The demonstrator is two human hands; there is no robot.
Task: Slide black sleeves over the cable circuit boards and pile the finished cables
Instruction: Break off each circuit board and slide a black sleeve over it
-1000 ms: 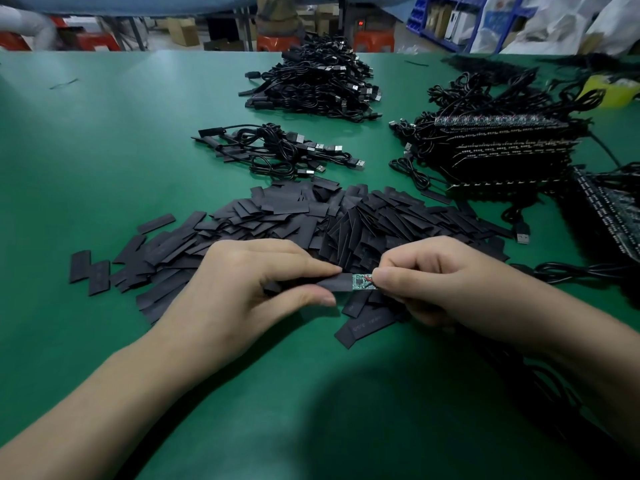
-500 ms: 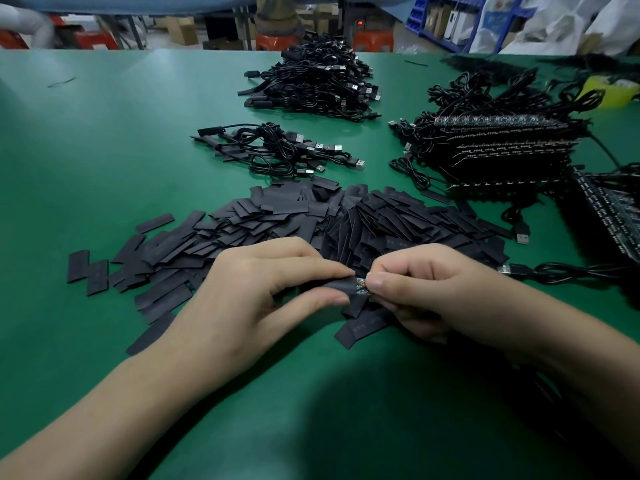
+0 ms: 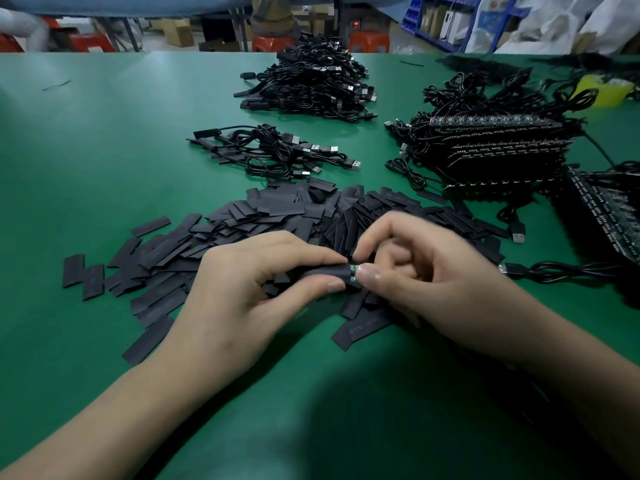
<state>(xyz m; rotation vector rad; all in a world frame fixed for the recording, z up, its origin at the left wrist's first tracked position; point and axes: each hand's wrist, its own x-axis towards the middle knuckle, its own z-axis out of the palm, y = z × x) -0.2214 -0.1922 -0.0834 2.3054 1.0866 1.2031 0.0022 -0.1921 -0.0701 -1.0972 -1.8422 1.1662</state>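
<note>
On the head camera I see the left hand [image 3: 249, 285] pinching a flat black tube sleeve [image 3: 322, 273], its long axis running left to right over the green table [image 3: 104, 150]. The right hand [image 3: 426, 271] pinches the small green circuit board [image 3: 353, 274] at the sleeve's right mouth. I judge the push goes leftward.

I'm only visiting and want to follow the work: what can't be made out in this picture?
Head view:
- The circuit board: only a green sliver shows; the rest is inside the black sleeve that the left hand pinches, or behind the thumb of the right hand.
- Print on the loose sleeves: too small to read.
- The stacked boards: cut off by the right edge.
</note>
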